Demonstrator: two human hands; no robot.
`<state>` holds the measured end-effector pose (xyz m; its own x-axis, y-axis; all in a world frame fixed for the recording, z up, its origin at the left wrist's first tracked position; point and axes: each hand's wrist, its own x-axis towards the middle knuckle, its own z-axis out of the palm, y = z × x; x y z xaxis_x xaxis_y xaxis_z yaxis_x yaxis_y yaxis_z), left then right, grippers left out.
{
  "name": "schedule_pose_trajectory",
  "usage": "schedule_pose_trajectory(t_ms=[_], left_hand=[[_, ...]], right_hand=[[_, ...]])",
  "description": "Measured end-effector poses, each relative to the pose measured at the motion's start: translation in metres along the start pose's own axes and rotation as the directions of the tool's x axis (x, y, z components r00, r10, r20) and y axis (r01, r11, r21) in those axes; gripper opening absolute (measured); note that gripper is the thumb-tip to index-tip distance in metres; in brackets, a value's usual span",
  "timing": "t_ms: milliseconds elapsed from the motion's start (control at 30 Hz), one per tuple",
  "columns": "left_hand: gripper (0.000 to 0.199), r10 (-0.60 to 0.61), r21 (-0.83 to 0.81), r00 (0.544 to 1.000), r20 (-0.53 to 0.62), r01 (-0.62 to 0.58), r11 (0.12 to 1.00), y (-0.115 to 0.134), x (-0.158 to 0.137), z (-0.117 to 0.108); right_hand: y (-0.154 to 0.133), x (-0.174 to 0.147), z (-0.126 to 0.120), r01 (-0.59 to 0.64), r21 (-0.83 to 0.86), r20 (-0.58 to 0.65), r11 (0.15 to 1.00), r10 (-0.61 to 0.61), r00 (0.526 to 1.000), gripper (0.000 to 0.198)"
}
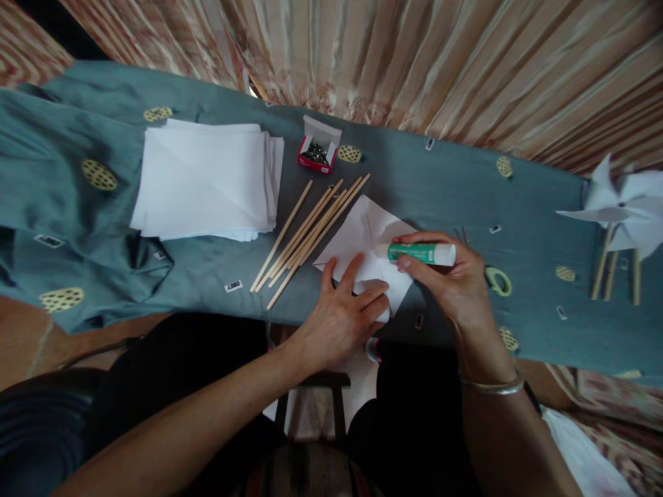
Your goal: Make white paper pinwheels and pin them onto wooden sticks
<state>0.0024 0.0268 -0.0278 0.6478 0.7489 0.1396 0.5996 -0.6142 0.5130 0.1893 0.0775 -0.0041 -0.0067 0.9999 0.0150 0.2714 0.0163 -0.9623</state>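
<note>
A square of white paper (344, 238), slit in from its corners, lies near the front edge of the cloth. My left hand (344, 304) rests on its lower part with fingers spread, pressing it down. A green and white glue stick (422, 254) is held in my right hand (458, 273), its tip at the middle of the paper. Just left of the paper lie several thin wooden sticks (311, 235), side by side at a slant. Beside my right wrist are scissors with a pale green handle (498, 281), partly hidden behind the hand.
A stack of white paper (207, 179) lies at the left. Behind the sticks stands an open red box (317, 153) of small metal pieces. White paper pinwheels (624, 207) on sticks lie at the far right. Striped curtains (388, 69) hang along the back.
</note>
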Motion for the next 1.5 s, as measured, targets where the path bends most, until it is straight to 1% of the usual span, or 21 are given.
schedule_pose_trajectory(t_ms=[133, 233, 567, 733, 1100, 1500], left_hand=[[0.028, 0.001, 0.001, 1.000, -0.003, -0.001, 1.000, -0.001, 0.000, 0.002], [0.028, 0.002, 0.001, 1.000, -0.010, -0.002, 1.000, -0.001, 0.000, 0.003], [0.027, 0.003, -0.010, 1.000, -0.015, -0.003, 1.000, 0.001, 0.000, -0.001], [0.027, -0.003, -0.004, 1.000, -0.016, 0.003, 1.000, 0.001, 0.000, 0.000], [0.027, -0.011, 0.002, 1.000, -0.005, 0.011, 1.000, 0.001, 0.001, -0.001], [0.027, -0.014, -0.009, 1.000, -0.005, 0.014, 1.000, 0.002, 0.001, -0.002]], right_hand=[[-0.004, -0.003, 0.000, -0.010, -0.078, 0.006, 0.997, 0.010, 1.000, 0.020], [-0.007, -0.003, -0.001, -0.011, -0.116, 0.040, 0.993, 0.016, 0.999, 0.019], [-0.004, -0.003, 0.001, -0.013, -0.074, 0.076, 0.997, 0.019, 0.997, 0.019], [-0.002, -0.003, 0.004, -0.022, -0.048, 0.076, 0.999, 0.026, 0.997, 0.021], [-0.001, -0.004, 0.008, 0.005, -0.100, 0.037, 0.995, -0.001, 0.999, 0.023], [-0.002, -0.004, 0.002, 0.042, -0.183, 0.029, 0.982, -0.038, 0.999, 0.021]])
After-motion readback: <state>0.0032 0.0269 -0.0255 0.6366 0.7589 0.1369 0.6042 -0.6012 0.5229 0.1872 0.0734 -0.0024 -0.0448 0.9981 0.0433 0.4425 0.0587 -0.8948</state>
